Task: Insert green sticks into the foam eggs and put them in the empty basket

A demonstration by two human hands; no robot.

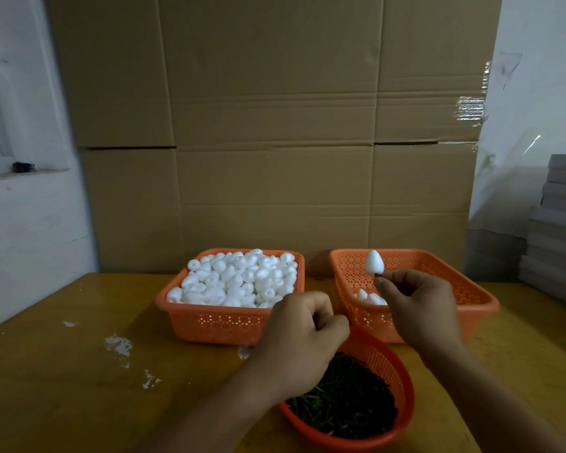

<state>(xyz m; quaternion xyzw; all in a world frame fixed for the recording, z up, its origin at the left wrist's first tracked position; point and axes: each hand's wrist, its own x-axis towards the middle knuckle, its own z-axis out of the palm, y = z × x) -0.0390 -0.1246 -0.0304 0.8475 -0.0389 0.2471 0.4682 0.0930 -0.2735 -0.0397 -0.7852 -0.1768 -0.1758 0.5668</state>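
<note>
My right hand (pixel 419 305) pinches a short green stick with a white foam egg (pixel 374 262) on its tip, held upright over the right orange basket (pixel 471 289). That basket holds a few finished eggs (pixel 370 297) at its near left. My left hand (pixel 304 335) hangs with curled fingers between the baskets, above the round orange basket of green sticks (pixel 350 407); I see nothing in it. The left orange basket (pixel 216 322) is heaped with plain foam eggs (pixel 239 277).
All three baskets sit on a yellow wooden table (pixel 79 371) with white foam crumbs at the left. A cardboard wall (pixel 275 125) stands right behind the baskets. Stacked grey boards (pixel 559 230) rise at the far right.
</note>
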